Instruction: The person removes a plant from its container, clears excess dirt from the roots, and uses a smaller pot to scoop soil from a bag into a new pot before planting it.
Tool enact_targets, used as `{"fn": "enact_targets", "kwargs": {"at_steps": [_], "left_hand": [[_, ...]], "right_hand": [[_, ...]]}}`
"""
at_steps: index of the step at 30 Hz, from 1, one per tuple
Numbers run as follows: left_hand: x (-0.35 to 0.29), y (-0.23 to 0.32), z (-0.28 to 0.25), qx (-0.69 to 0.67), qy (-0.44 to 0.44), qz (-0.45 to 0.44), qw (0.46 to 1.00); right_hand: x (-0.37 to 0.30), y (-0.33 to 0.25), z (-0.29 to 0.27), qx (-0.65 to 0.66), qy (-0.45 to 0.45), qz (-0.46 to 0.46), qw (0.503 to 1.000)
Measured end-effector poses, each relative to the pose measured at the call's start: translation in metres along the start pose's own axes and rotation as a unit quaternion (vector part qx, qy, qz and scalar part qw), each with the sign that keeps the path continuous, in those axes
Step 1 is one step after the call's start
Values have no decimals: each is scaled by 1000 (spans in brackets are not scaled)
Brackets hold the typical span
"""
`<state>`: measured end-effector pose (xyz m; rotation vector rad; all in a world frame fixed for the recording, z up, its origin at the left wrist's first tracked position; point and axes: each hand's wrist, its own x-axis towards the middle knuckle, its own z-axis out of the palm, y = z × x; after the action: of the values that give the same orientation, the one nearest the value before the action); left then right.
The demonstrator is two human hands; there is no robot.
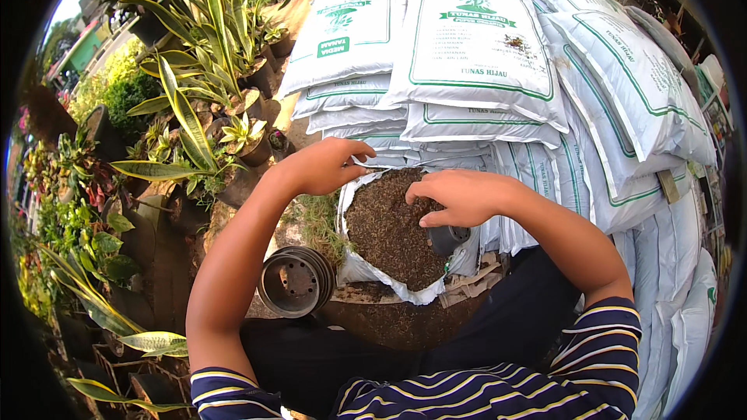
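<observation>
In front of me stands an open white bag (426,293) filled with brown, crumbly potting mix (389,218). My left hand (331,165) is at its far left rim, its curled fingers closed on the bag's edge. Over the right part of the mix is my right hand (465,198), fingers apart and slightly bent, with nothing visible in them. Just below that hand, a dark plastic pot (446,241) rests on the mix at the bag's right side, partly covered from view by the hand. A stack of empty black pots (292,284) lies tipped left of the bag.
White printed sacks (475,47) are piled beyond the bag, and more sacks (622,85) rise along the right. Potted snake plants (191,120) and other greenery crowd the left. Torn cardboard (472,284) lies beside the bag, near my legs.
</observation>
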<state>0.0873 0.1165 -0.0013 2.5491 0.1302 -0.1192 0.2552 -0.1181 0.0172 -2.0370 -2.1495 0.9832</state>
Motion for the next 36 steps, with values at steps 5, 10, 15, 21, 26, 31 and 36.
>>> {"fn": "enact_targets", "kwargs": {"at_steps": [5, 10, 15, 21, 26, 31, 36], "left_hand": [[-8, 77, 27, 73, -1, 91, 993], [9, 156, 34, 33, 6, 117, 993], [54, 261, 50, 0, -4, 216, 976], [129, 374, 138, -24, -118, 344, 931], [175, 440, 245, 37, -195, 378, 904], [209, 438, 354, -5, -160, 377, 912], [209, 396, 411, 73, -193, 327, 922]], "right_hand": [[-103, 13, 29, 49, 107, -38, 992], [-204, 23, 45, 143, 337, -56, 929], [-315, 28, 76, 220, 438, -1, 872], [-418, 64, 150, 210, 430, 164, 863], [-462, 132, 215, 211, 371, 367, 827], [-439, 223, 309, 276, 456, 461, 710], [-394, 262, 427, 368, 471, 470, 649]]}}
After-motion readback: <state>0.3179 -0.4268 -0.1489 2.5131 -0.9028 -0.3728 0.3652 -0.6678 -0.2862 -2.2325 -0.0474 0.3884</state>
